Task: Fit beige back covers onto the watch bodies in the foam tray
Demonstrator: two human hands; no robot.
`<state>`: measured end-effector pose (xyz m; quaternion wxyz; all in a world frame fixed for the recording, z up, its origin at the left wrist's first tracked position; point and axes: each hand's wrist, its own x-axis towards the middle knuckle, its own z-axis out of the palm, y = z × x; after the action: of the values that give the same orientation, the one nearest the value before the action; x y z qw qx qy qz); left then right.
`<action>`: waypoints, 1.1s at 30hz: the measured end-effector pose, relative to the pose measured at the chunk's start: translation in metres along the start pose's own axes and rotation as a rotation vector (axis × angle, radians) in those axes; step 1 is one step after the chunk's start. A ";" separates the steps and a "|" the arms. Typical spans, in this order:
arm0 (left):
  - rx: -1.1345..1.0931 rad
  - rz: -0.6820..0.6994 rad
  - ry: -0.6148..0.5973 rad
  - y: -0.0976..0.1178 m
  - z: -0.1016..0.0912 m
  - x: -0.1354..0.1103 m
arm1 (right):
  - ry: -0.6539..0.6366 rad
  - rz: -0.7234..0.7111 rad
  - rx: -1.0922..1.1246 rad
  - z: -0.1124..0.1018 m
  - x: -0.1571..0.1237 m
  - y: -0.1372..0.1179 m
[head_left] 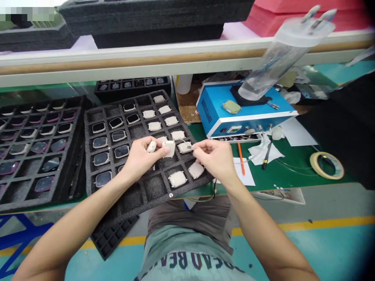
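My left hand point(143, 156) grips a beige watch case point(169, 149) between thumb and fingers, above the dark foam tray. A second small beige piece point(151, 147) shows between its curled fingers. My right hand point(215, 158) is closed in a pinch just to the right, over the tray's right edge; what its fingertips hold is too small to make out. Near those fingertips a beige watch case point(185, 147) lies in its compartment. The foam tray point(155, 187) holds several beige cases on the right and several dark-screened watches point(101, 158) on the left.
Another foam tray point(22, 197) of watches stands at left. A blue control box point(216, 111) bears a green watch case point(231, 106) and a clear tube point(263, 70). Right of my hands lie an orange stick point(241, 158), a black pen point(267, 154) and a tape roll point(315, 160). A shelf point(131, 64) crosses behind.
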<state>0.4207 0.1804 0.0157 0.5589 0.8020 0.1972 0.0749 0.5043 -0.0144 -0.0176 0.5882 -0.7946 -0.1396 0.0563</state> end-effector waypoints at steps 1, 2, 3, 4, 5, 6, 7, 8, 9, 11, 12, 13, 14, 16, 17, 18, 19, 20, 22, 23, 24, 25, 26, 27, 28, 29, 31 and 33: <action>0.062 0.009 -0.025 -0.003 -0.001 0.001 | -0.007 0.033 0.010 -0.004 0.001 0.003; 0.138 0.035 -0.048 -0.005 -0.001 0.002 | -0.017 0.058 0.020 -0.008 0.000 0.005; 0.215 0.073 -0.052 -0.007 -0.003 0.003 | -0.022 0.070 0.029 -0.011 0.000 0.007; 0.274 0.113 -0.026 -0.008 -0.004 0.004 | -0.027 0.071 0.038 -0.013 -0.002 0.007; 0.297 0.147 0.022 -0.008 -0.005 0.004 | -0.033 0.065 0.048 -0.014 -0.004 0.006; 0.266 0.167 0.071 -0.008 -0.006 0.005 | -0.040 0.054 0.059 -0.013 -0.006 0.004; 0.175 0.168 0.103 -0.008 -0.007 0.005 | -0.048 0.038 0.068 -0.011 -0.009 0.001; 0.041 0.150 0.099 -0.008 -0.007 0.005 | -0.058 0.018 0.075 -0.008 -0.011 -0.003; -0.115 0.120 0.067 -0.008 -0.007 0.005 | -0.071 -0.007 0.078 -0.003 -0.013 -0.008; -0.388 0.055 -0.021 -0.007 -0.004 0.005 | -0.104 -0.069 0.081 0.007 -0.015 -0.019; -0.469 0.036 -0.050 -0.008 -0.003 0.004 | -0.122 -0.100 0.081 0.012 -0.016 -0.025; -0.509 0.032 -0.063 -0.008 -0.001 0.004 | -0.139 -0.128 0.081 0.017 -0.016 -0.029; -0.520 0.042 -0.067 -0.008 0.000 0.003 | -0.151 -0.152 0.078 0.022 -0.016 -0.033; -0.512 0.073 -0.066 -0.010 0.002 0.002 | -0.163 -0.183 0.064 0.029 -0.015 -0.039; -0.502 0.083 -0.071 -0.010 0.002 0.001 | -0.166 -0.192 0.055 0.031 -0.015 -0.040; -0.491 0.089 -0.077 -0.010 0.002 0.000 | -0.169 -0.198 0.045 0.032 -0.014 -0.041; -0.482 0.093 -0.085 -0.011 0.002 0.000 | -0.169 -0.202 0.035 0.033 -0.014 -0.041; -0.473 0.096 -0.092 -0.011 0.001 -0.001 | -0.167 -0.206 0.027 0.034 -0.014 -0.041; -0.445 0.103 -0.100 -0.011 0.001 -0.003 | -0.162 -0.210 0.011 0.035 -0.014 -0.040; -0.428 0.106 -0.101 -0.012 0.001 -0.004 | -0.159 -0.214 0.003 0.035 -0.014 -0.040; -0.411 0.110 -0.098 -0.012 0.001 -0.004 | -0.156 -0.218 -0.006 0.036 -0.013 -0.040; -0.397 0.116 -0.092 -0.013 0.001 -0.005 | -0.153 -0.222 -0.015 0.037 -0.013 -0.040; -0.384 0.124 -0.083 -0.013 0.002 -0.006 | -0.151 -0.228 -0.024 0.038 -0.013 -0.040; -0.375 0.135 -0.074 -0.014 0.003 -0.007 | -0.150 -0.236 -0.029 0.039 -0.013 -0.040; -0.366 0.148 -0.066 -0.015 0.003 -0.007 | -0.154 -0.243 -0.029 0.040 -0.013 -0.040; -0.359 0.160 -0.061 -0.016 0.004 -0.008 | -0.165 -0.245 -0.017 0.040 -0.013 -0.040; -0.362 0.171 -0.062 -0.017 0.005 -0.010 | -0.210 -0.220 0.046 0.040 -0.012 -0.040; -0.378 0.170 -0.079 -0.018 0.006 -0.011 | -0.274 -0.143 0.136 0.039 -0.010 -0.039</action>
<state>0.4082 0.1764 -0.0022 0.6985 0.6988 0.0893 0.1257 0.4786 0.0289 0.0069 0.6186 -0.7258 -0.2705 0.1317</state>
